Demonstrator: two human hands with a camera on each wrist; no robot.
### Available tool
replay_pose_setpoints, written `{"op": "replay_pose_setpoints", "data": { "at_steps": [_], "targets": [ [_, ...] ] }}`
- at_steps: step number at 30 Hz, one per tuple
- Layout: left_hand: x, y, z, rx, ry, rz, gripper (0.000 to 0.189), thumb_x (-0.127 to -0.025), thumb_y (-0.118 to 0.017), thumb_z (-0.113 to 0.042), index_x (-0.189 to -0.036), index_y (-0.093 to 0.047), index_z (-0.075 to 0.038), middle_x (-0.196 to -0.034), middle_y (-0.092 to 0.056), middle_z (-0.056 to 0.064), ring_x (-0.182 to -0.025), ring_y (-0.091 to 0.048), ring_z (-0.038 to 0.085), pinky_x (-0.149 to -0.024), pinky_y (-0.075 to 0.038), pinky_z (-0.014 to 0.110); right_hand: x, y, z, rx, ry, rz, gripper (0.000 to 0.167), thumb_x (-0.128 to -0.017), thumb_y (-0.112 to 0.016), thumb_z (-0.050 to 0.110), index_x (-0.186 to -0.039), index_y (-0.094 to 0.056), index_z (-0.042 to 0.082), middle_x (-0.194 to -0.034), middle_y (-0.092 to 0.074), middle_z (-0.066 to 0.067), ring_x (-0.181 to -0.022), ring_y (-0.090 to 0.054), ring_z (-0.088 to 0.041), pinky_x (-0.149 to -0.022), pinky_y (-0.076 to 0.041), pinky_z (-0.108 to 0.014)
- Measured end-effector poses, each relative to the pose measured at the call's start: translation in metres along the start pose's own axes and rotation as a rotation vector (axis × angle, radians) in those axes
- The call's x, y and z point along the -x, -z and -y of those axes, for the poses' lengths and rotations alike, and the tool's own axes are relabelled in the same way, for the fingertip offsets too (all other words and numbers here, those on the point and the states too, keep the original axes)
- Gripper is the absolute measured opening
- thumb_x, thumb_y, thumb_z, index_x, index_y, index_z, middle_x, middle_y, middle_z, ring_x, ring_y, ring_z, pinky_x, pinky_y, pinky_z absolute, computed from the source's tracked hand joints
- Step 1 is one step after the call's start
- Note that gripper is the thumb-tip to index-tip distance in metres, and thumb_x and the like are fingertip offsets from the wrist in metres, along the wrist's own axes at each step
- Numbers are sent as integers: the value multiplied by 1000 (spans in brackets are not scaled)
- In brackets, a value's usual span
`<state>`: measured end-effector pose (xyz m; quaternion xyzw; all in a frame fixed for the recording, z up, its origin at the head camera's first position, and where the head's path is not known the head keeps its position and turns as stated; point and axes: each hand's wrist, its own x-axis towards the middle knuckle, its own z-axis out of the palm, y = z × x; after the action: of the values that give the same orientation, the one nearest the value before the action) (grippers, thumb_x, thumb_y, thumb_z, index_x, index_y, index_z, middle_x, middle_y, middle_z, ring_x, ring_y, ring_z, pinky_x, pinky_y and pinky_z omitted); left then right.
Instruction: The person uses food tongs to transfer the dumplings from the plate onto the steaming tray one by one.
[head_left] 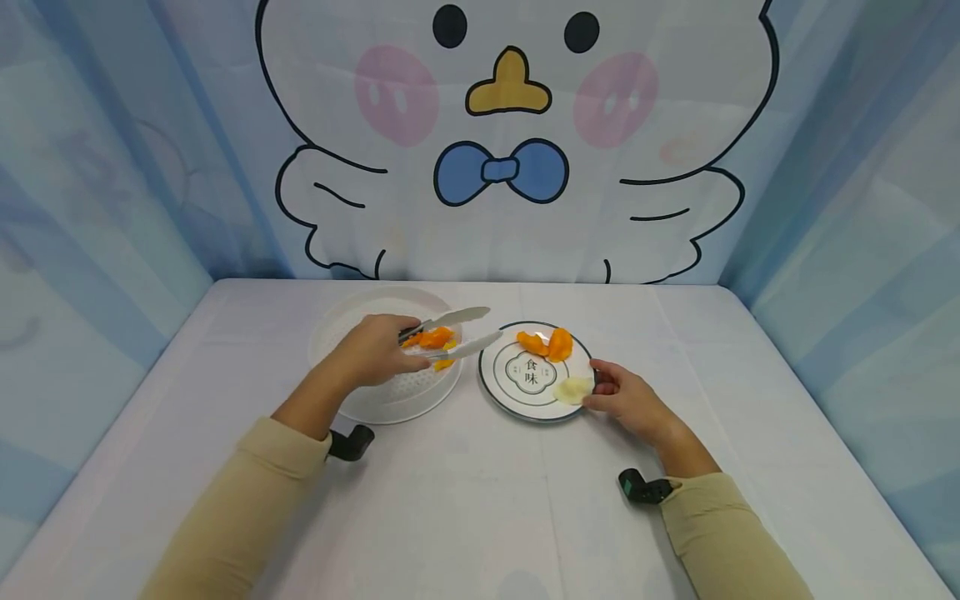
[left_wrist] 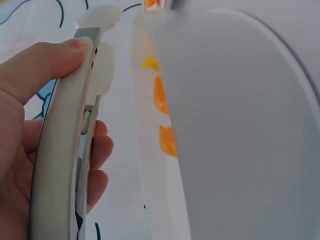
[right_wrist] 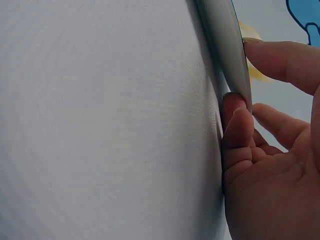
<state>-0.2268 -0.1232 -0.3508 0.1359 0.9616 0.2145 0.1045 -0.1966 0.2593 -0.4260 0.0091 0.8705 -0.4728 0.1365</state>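
My left hand [head_left: 371, 350] grips a pair of tongs [head_left: 467, 314], thumb on one arm and fingers on the other. The tongs' tips stand apart with nothing between them, pointing right from above a large white plate [head_left: 348, 312]. Orange and yellow pieces [head_left: 437, 337] lie on that plate, partly behind the tongs. My right hand [head_left: 630, 406] holds the right rim of a smaller dark-rimmed plate [head_left: 497, 385], thumb on top and fingers under the edge, clearer in the right wrist view. Orange pieces [head_left: 560, 344] and a pale yellow slice [head_left: 573, 390] lie on it.
The two plates stand side by side on a white-covered table [head_left: 450, 508]. A cartoon-printed curtain [head_left: 502, 237] hangs at the table's far edge, and blue curtains [head_left: 847, 250] flank it. Each wrist wears a small black device [head_left: 351, 443].
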Motion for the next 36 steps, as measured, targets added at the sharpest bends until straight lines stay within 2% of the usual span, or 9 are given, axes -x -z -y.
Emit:
{"op": "replay_pose_setpoints", "data": {
  "at_steps": [3, 7, 14, 18, 28, 36],
  "targets": [
    [-3, -4, -9, 14, -34, 8, 71, -88, -76, -38, -145, -52, -3, -134, -61, 14, -109, -57, 27, -99, -46, 46, 0, 0, 0, 0, 0, -2, 76, -90, -72, 14, -153, -32, -2, -131, -46, -19, -109, -45, -29, -85, -43, -29],
    [-8, -8, -20, 26, -40, 24, 71, -87, -77, -37, -145, -52, -4, -129, -63, 12, -100, -57, 24, -93, -49, 41, 1, 0, 0, -1, 3, 2, 76, -90, -72, 14, -153, -32, -3, -131, -47, -20, -109, -45, -29, -85, -43, -30],
    [-15, -16, -31, -11, -62, 22, 71, -86, -79, -37, -143, -54, -4, -126, -65, 11, -96, -57, 22, -90, -49, 38, 0, 0, 0, 5, 9, 1, 76, -90, -72, 14, -153, -32, -3, -130, -47, -19, -108, -45, -28, -84, -43, -29],
    [-19, -19, -33, -17, -85, 24, 69, -86, -79, -37, -142, -55, -4, -122, -66, 10, -93, -56, 22, -85, -49, 35, 1, 0, 0, 4, 6, 4, 77, -90, -72, 15, -153, -32, -2, -130, -47, -19, -109, -45, -29, -84, -43, -28],
    [-29, -25, -41, -19, -43, 60, 69, -86, -79, -38, -143, -55, -6, -123, -64, 11, -91, -55, 22, -81, -49, 34, 2, 0, 0, -8, 1, 2, 77, -89, -72, 14, -153, -32, -2, -131, -46, -19, -109, -44, -29, -84, -43, -26],
    [-32, -27, -47, -48, -43, 65, 70, -87, -78, -40, -143, -55, -7, -132, -62, 9, -97, -56, 21, -87, -50, 38, 3, 1, 1, -6, 22, 7, 76, -90, -72, 16, -153, -32, -3, -130, -47, -19, -108, -45, -28, -84, -43, -28]
  ]
}}
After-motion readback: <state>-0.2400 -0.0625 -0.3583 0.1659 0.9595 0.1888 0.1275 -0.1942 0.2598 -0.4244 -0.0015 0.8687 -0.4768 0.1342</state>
